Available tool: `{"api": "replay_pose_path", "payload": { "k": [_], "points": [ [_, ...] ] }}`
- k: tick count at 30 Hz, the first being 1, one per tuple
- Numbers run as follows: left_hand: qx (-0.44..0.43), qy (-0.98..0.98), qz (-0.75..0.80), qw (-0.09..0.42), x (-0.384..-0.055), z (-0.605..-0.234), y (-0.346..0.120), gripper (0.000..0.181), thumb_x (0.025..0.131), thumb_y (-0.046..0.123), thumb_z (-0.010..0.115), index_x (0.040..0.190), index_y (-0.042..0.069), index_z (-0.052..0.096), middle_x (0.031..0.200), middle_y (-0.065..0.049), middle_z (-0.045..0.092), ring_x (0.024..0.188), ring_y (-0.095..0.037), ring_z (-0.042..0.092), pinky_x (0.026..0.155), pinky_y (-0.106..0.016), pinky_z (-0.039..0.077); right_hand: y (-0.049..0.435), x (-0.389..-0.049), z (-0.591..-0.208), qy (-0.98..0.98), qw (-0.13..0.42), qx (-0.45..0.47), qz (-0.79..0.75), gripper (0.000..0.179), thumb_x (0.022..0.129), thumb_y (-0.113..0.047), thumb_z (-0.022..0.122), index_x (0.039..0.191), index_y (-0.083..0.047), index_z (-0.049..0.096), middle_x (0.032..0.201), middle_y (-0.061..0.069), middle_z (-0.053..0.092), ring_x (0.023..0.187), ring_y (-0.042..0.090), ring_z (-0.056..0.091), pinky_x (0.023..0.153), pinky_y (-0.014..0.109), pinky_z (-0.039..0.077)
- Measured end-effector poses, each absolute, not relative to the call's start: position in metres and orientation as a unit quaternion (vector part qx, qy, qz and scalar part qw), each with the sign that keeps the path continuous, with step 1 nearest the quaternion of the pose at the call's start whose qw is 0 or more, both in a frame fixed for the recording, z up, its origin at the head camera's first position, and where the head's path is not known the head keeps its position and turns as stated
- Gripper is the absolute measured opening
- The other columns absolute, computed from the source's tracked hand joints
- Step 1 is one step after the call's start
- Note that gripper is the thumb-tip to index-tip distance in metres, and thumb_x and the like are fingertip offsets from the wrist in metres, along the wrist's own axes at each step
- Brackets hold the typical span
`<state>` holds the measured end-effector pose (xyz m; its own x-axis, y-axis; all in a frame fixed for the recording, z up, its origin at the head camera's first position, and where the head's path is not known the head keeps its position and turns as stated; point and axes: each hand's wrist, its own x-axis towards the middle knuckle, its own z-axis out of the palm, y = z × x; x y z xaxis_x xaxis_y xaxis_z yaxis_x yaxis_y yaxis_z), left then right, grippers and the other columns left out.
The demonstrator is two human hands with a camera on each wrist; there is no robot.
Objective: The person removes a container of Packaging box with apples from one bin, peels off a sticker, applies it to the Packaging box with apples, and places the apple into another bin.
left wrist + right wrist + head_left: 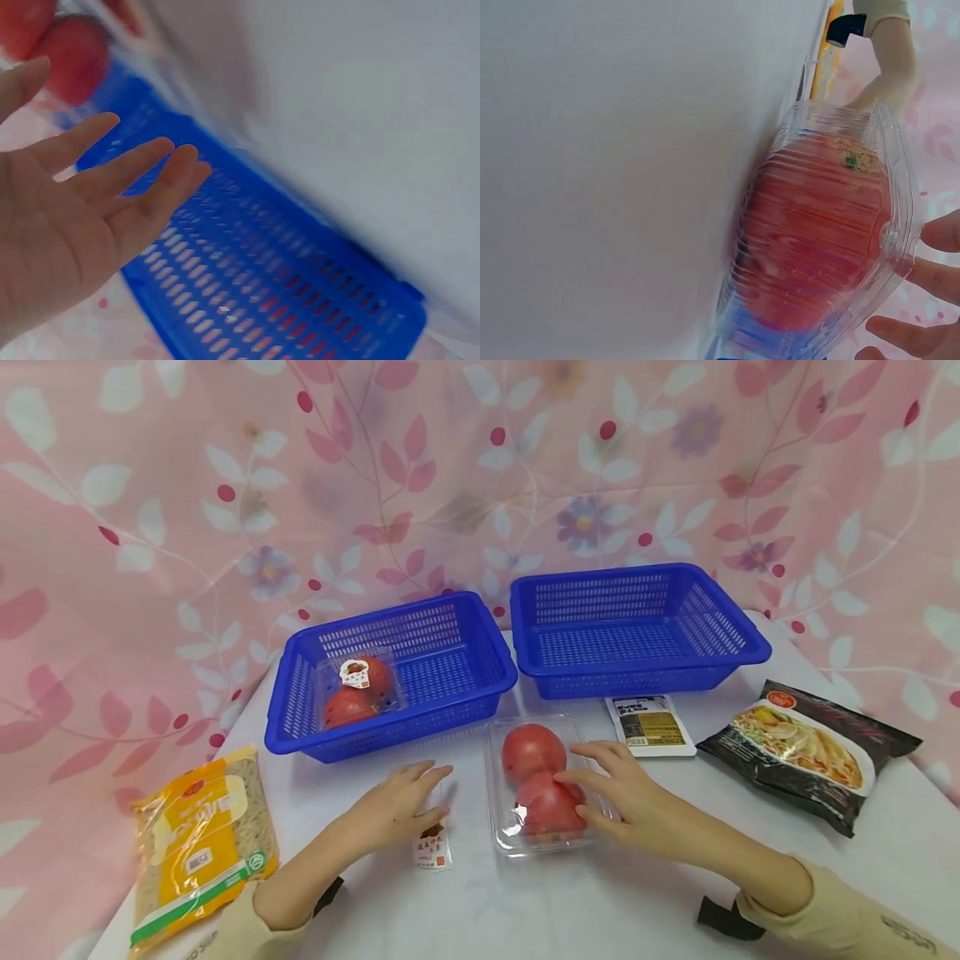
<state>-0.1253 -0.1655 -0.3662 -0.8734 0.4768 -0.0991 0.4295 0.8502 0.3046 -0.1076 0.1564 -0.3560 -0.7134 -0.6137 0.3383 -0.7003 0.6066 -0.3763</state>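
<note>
A clear plastic box (498, 827) with two red tomatoes (534, 752) lies on the white table between my hands. My right hand (637, 797) is at the box's right side, fingers spread and fingertips at the lid. In the right wrist view, the box (810, 120) stands close to those fingertips. To the left of the box, my left hand (397, 806) hovers with loosely spread fingers and holds nothing. Partly hidden beneath it lies a white printed label (432, 852). The left wrist view shows the left palm (52, 232) with its fingers apart.
A blue basket (300, 743) at the back left holds another box of tomatoes (351, 703) with a label on its lid. Beside it stands a second blue basket (637, 681). A yellow bag (202, 843) is at left; a small white-edged packet (651, 727) and a black noodle bag (810, 747) lie at right.
</note>
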Motion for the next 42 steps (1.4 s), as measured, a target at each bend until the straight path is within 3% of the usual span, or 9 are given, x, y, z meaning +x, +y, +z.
{"api": "replay_pose_path", "payload": {
  "k": [4, 7, 13, 18, 23, 27, 34, 37, 42],
  "points": [
    [0.227, 0.953, 0.101, 0.175, -0.133, -0.377, -0.177, 0.067, 0.086, 0.037, 0.062, 0.142, 0.014, 0.034, 0.147, -0.023, 0.021, 0.131, -0.047, 0.017, 0.098, -0.06, 0.025, 0.154, -0.106, -0.354, -0.886, 0.081, 0.38, 0.254, 0.035, 0.082, -0.016, 0.065, 0.117, -0.019, 0.061, 0.131, 0.014, 0.041, 0.121, 0.028, 0.032, 0.085, 0.052, 0.044],
    [0.228, 0.952, 0.09, 0.186, -0.134, -0.384, -0.177, 0.068, 0.085, 0.038, 0.062, 0.142, 0.013, 0.033, 0.147, -0.023, 0.02, 0.13, -0.049, 0.017, 0.097, -0.061, 0.025, 0.152, -0.105, -0.352, -0.883, 0.08, 0.384, 0.259, 0.035, 0.083, -0.016, 0.065, 0.117, -0.02, 0.06, 0.132, 0.013, 0.041, 0.121, 0.028, 0.032, 0.084, 0.051, 0.044],
    [0.237, 0.96, 0.079, 0.124, -0.13, -0.384, -0.168, 0.057, 0.081, 0.025, 0.068, 0.131, 0.007, 0.048, 0.132, -0.026, 0.044, 0.118, -0.046, 0.042, 0.094, -0.06, 0.032, 0.148, -0.102, -0.351, -0.873, 0.089, 0.402, 0.263, 0.036, 0.082, -0.015, 0.066, 0.118, -0.02, 0.059, 0.132, 0.013, 0.04, 0.121, 0.027, 0.032, 0.085, 0.051, 0.044],
    [0.265, 0.957, 0.097, 0.071, -0.121, -0.384, -0.161, 0.038, 0.077, 0.008, 0.07, 0.114, 0.006, 0.06, 0.112, -0.019, 0.06, 0.097, -0.035, 0.06, 0.079, -0.048, 0.048, 0.147, -0.1, -0.35, -0.868, 0.096, 0.408, 0.266, 0.038, 0.082, -0.015, 0.066, 0.118, -0.022, 0.059, 0.134, 0.011, 0.04, 0.122, 0.026, 0.032, 0.085, 0.051, 0.044],
    [0.268, 0.95, 0.157, 0.024, -0.118, -0.381, -0.158, 0.036, 0.073, -0.006, 0.069, 0.107, 0.005, 0.064, 0.106, -0.01, 0.065, 0.099, -0.027, 0.061, 0.08, -0.038, 0.05, 0.148, -0.098, -0.349, -0.867, 0.098, 0.408, 0.268, 0.037, 0.082, -0.014, 0.066, 0.117, -0.023, 0.058, 0.135, 0.008, 0.039, 0.121, 0.024, 0.033, 0.084, 0.048, 0.046],
    [0.265, 0.943, 0.201, -0.032, -0.116, -0.371, -0.153, 0.04, 0.073, -0.004, 0.072, 0.111, 0.005, 0.063, 0.107, -0.008, 0.065, 0.1, -0.023, 0.061, 0.081, -0.035, 0.049, 0.146, -0.097, -0.346, -0.86, 0.111, 0.414, 0.276, 0.036, 0.082, -0.014, 0.065, 0.116, -0.023, 0.059, 0.136, 0.004, 0.038, 0.121, 0.021, 0.034, 0.085, 0.046, 0.046],
    [0.365, 0.851, 0.321, -0.196, -0.114, -0.341, -0.138, 0.03, 0.067, 0.006, 0.081, 0.094, 0.009, 0.069, 0.095, 0.001, 0.065, 0.078, -0.009, 0.061, 0.057, -0.012, 0.047, 0.131, -0.101, -0.329, -0.827, 0.151, 0.445, 0.31, 0.035, 0.083, -0.013, 0.061, 0.117, -0.022, 0.059, 0.131, 0.003, 0.043, 0.12, 0.021, 0.037, 0.089, 0.043, 0.044],
    [0.395, 0.826, 0.34, -0.214, -0.115, -0.326, -0.127, 0.032, 0.067, 0.01, 0.081, 0.097, 0.008, 0.07, 0.092, 0.002, 0.065, 0.076, -0.007, 0.059, 0.057, -0.01, 0.045, 0.123, -0.104, -0.321, -0.819, 0.169, 0.449, 0.315, 0.033, 0.082, -0.011, 0.063, 0.114, -0.019, 0.061, 0.128, 0.004, 0.046, 0.118, 0.02, 0.039, 0.087, 0.039, 0.046],
    [0.413, 0.812, 0.362, -0.197, -0.115, -0.309, -0.111, 0.038, 0.072, 0.012, 0.078, 0.108, 0.009, 0.067, 0.094, 0.0, 0.068, 0.063, -0.001, 0.056, 0.054, -0.01, 0.044, 0.111, -0.109, -0.311, -0.802, 0.218, 0.449, 0.33, 0.027, 0.077, -0.005, 0.067, 0.103, -0.013, 0.064, 0.119, 0.006, 0.052, 0.11, 0.02, 0.046, 0.082, 0.034, 0.049]
  ]
}}
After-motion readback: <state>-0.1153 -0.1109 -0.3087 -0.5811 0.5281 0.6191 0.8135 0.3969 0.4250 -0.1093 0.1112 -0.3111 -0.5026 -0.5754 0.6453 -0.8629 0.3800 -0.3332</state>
